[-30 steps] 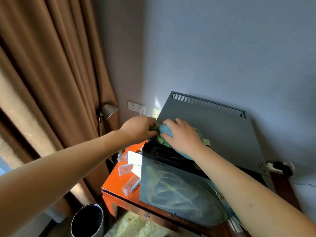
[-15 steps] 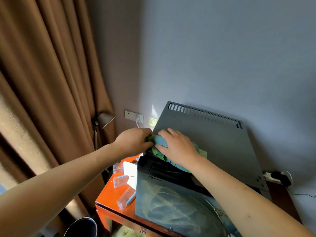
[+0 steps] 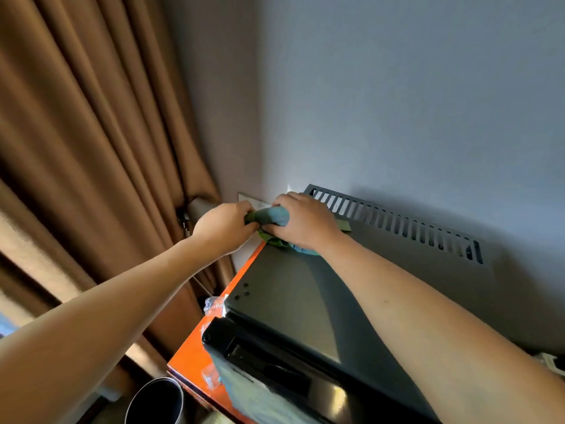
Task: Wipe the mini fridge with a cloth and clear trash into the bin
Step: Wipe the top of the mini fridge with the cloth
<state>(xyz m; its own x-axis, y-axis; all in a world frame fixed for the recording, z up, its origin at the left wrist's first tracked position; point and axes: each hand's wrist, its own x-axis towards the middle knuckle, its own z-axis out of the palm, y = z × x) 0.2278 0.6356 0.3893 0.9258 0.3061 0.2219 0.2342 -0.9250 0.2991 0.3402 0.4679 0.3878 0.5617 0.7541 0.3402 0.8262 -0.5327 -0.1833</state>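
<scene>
A dark grey mini fridge (image 3: 290, 301) with a vent grille along its back edge stands on an orange table (image 3: 189, 359). A blue and green cloth (image 3: 270, 217) lies bunched at the fridge top's far left corner. My right hand (image 3: 305, 223) presses down on the cloth with fingers curled over it. My left hand (image 3: 223, 226) grips the cloth's rolled left end, just off the fridge's left edge. A round bin (image 3: 156, 402) stands on the floor at the lower left. Clear plastic wrappers (image 3: 214, 306) lie on the table beside the fridge.
Brown curtains (image 3: 91, 148) hang at the left. A lamp head (image 3: 200, 208) and a wall socket (image 3: 244, 197) sit behind my left hand. The grey wall rises right behind the fridge. A plug and cable (image 3: 550, 362) show at the right edge.
Both hands have slid the cloth from the front left of the fridge top to its far left corner by the vent. The camera has moved closer and higher over the fridge.
</scene>
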